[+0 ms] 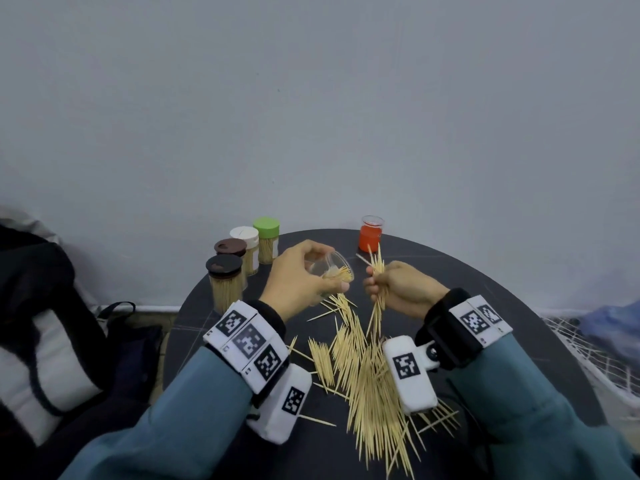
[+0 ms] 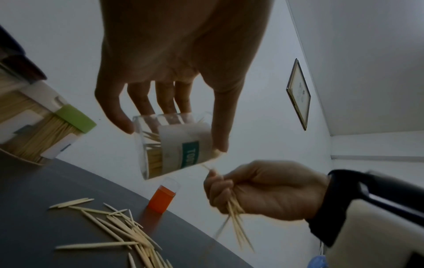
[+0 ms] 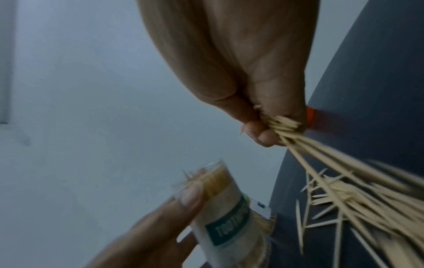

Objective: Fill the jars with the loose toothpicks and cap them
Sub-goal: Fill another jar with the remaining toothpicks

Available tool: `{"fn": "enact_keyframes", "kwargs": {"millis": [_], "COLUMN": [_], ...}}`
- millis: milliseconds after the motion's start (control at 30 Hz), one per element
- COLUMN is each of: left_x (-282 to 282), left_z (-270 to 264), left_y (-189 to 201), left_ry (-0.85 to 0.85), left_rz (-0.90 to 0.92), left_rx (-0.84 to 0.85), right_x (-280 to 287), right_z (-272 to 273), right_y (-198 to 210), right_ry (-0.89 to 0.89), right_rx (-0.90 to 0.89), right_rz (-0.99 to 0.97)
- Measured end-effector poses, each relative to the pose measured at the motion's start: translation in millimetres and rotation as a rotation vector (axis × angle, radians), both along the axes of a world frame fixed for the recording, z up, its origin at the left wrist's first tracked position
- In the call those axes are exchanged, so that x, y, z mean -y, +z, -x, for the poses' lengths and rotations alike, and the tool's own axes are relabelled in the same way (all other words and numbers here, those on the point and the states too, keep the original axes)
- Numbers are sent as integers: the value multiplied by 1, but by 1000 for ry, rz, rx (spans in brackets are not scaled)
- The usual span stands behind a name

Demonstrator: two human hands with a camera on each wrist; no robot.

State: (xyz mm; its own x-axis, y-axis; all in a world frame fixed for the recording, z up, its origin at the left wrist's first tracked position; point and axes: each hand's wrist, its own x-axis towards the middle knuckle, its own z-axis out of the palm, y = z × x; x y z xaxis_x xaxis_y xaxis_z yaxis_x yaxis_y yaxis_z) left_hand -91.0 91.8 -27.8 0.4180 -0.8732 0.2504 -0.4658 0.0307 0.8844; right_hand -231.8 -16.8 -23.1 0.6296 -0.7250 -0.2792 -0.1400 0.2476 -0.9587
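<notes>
From my feed, the biggest thing in front of me is the round dark table (image 1: 485,271), set against a pale wall. Across its near half sprawls the pile of loose toothpicks (image 1: 367,375), thickest near the middle and thinning out toward the far side. At the far left edge stand four capped jars, all packed with toothpicks: a dark-brown-lidded jar (image 1: 225,282) nearest, a second brown-lidded jar (image 1: 231,249) behind it, then a white-lidded jar (image 1: 245,237) and a green-lidded jar (image 1: 266,239) farthest back. An orange cap (image 1: 370,237) sits alone at the far edge, right of the hands, with a clear rim above its orange part.

Above the middle of the table my left hand (image 1: 298,275) grasps the open clear jar (image 2: 174,143) — fingers round its base, thumb along its side — tilted so the mouth faces right. It is partly filled, and its label is white with a teal band. Just to its right, apart from the mouth, my right hand (image 1: 401,289) is clenched around a bundle of toothpicks (image 1: 376,289); their tips fan out above and below the fist, and the right wrist view blurs them.
</notes>
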Motion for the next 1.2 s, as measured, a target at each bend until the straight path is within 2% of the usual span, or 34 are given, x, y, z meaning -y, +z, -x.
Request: {"fn": "enact_keyframes", "kwargs": {"millis": [367,600,900,1067,1200], "left_x": [7,10,13,13,14], "left_z": [-7,-8,-5,-4,-6], "left_y": [-8,-7,2,4,3], "left_ry": [15,10,25,52,62], "left_rz": [-52,-15,104,150,177], "left_rx": [-28,-58,-160,-201,-207], "right_x": [0,-5,0,3,6], "right_z": [-32,-55,-53,-52,-49], "right_y": [52,46,38,25,20], "right_ry": [-157,-164,17,180,298], "right_rx": [271,415,516,593,575], "right_rz": [278,287,310,185,211]}}
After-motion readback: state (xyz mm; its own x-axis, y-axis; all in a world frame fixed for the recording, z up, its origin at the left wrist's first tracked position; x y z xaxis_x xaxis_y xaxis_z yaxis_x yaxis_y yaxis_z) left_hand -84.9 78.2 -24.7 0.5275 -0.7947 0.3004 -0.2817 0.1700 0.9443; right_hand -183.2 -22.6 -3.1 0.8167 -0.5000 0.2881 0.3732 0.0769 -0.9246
